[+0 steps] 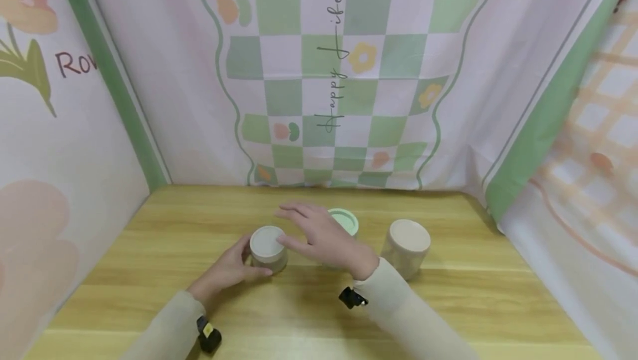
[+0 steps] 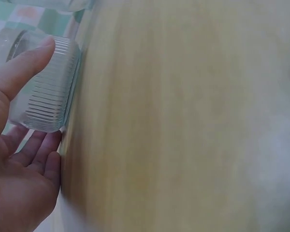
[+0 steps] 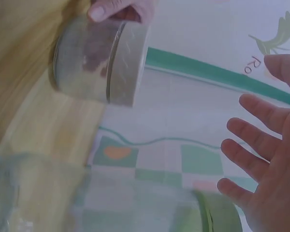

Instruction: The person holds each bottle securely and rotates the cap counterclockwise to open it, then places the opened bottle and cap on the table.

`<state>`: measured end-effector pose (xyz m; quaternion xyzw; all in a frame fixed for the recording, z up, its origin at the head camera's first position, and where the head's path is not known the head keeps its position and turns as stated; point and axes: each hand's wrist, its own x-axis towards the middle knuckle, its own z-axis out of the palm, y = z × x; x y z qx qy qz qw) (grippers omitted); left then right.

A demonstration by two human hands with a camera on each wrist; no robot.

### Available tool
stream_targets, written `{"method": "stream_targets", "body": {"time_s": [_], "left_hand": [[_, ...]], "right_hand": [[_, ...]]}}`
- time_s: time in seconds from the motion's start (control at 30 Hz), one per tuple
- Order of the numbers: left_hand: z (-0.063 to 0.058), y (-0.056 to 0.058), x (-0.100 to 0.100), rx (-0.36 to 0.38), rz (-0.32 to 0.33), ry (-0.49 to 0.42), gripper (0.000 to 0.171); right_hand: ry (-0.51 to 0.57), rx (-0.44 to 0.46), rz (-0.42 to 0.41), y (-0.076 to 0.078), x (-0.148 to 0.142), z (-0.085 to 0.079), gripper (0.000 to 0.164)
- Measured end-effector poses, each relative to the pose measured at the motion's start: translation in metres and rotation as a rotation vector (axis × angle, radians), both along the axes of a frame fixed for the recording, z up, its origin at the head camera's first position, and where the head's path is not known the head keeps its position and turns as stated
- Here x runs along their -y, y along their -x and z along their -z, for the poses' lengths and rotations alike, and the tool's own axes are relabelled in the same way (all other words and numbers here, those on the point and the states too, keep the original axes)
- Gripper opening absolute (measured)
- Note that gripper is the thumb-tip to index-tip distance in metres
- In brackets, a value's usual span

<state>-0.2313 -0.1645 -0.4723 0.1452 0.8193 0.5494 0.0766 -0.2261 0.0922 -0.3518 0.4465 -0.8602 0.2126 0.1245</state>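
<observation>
A short ribbed glass jar (image 2: 50, 92) with a pale grey-white lid (image 1: 267, 241) stands upright on the table. Around its left side my left hand (image 1: 231, 266) holds it, thumb on the near side and fingers on the far side. Above and to the right of that lid hovers my right hand (image 1: 321, 235), fingers straight and spread; in the right wrist view it holds nothing and stands apart from the jar (image 3: 84, 63). A clear jar with a light green lid (image 1: 345, 219) is partly hidden behind the right hand.
Right of the right forearm stands a taller clear jar (image 1: 401, 257) with a cream lid. The wooden table (image 1: 463, 304) meets a checkered cloth (image 1: 324, 94) at its back edge. Printed cloths also hang at left and right.
</observation>
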Motion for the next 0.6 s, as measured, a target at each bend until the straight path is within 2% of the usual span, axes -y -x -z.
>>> {"method": "stream_targets", "body": {"time_s": [0.13, 0.37, 0.5, 0.6], "left_hand": [[-0.001, 0.0, 0.0, 0.003, 0.0, 0.007, 0.092], [-0.002, -0.001, 0.003, 0.028, 0.035, -0.024, 0.089], [-0.003, -0.002, 0.003, 0.03, 0.059, -0.019, 0.089], [-0.003, -0.001, 0.003, 0.028, 0.058, -0.008, 0.09]], "right_hand": [[-0.016, -0.056, -0.018, 0.001, 0.011, 0.006, 0.052], [-0.101, 0.054, 0.016, 0.002, 0.03, 0.019, 0.05], [-0.123, 0.066, 0.051, 0.002, 0.038, 0.026, 0.052], [-0.122, 0.079, 0.108, 0.003, 0.042, 0.032, 0.055]]}}
